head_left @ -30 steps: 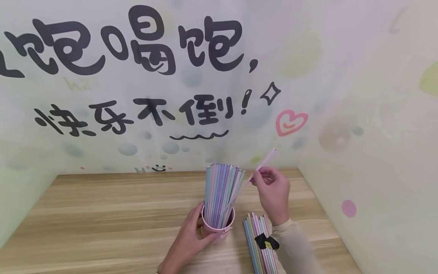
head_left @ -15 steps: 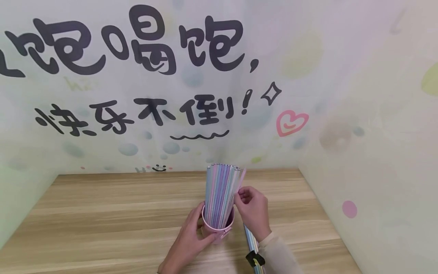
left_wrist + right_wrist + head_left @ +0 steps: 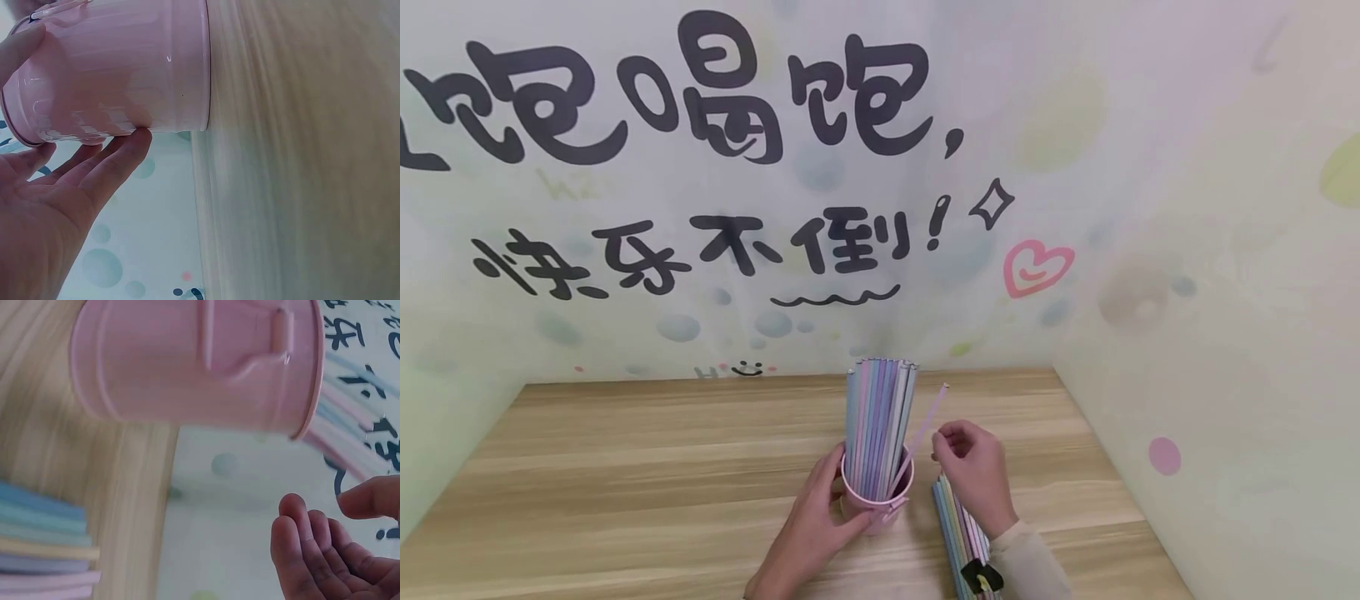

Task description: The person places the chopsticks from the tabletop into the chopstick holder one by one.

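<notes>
A small pink bucket stands on the wooden table, packed with long pastel straws. My left hand holds it from the left, with fingers along one side and the thumb on the front. Apart from the bunch, one pink straw leans against the bucket's right rim. My right hand is just right of that straw; the right wrist view shows its thumb and fingers apart with nothing between them. Below this hand lies a bundle of straws, partly hidden by the forearm.
A black band sits across the bundle near the right sleeve. The wooden table meets a printed back wall with large black characters. Another wall closes off the right side.
My right hand has brought the pink straw down and left into the bucket, let it go, and drawn back slightly right. The left hand has stayed on the bucket.
</notes>
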Available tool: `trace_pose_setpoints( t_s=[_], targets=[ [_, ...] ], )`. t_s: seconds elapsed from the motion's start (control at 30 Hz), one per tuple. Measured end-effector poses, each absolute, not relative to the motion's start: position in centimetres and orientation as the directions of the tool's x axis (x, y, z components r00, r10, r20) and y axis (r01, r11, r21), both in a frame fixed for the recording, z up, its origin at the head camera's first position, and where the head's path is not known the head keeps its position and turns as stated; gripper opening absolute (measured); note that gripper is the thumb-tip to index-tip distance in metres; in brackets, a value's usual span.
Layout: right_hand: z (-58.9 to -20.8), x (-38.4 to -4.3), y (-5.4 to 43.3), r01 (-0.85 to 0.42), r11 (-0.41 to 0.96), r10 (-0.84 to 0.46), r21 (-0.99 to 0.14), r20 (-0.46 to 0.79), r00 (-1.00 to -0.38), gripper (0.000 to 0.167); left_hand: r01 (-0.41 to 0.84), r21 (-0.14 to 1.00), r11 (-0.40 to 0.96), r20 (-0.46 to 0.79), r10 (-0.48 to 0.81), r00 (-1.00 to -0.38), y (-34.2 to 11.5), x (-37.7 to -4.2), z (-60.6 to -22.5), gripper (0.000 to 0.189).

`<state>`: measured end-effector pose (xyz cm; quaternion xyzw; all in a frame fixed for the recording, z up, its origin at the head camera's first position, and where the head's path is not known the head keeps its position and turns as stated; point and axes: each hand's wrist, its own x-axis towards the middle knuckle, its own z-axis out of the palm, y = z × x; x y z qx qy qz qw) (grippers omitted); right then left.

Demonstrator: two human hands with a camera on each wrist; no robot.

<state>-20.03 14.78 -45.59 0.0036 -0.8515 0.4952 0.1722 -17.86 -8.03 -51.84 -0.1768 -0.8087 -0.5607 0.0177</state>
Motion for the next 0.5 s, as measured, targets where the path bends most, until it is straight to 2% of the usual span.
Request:
trace_pose_setpoints(
  t_s=[0.27,0.5],
  targets=[
    [-47.1,-19.3,18.7,0.031,0.584,0.229,-0.811,0.127,-0.965,0.008,0.289,0.902,0.32,0.209,0.26,-0.943,-7.9,-17.9,-51.8,0.097],
    [-49.1,-18.8,20.8,0.13,0.604,0.231,-0.786,0.017,-0.973,0.008,0.297,0.902,0.313,0.22,0.257,-0.941,-7.9,-17.9,-51.9,0.098]
  ],
)
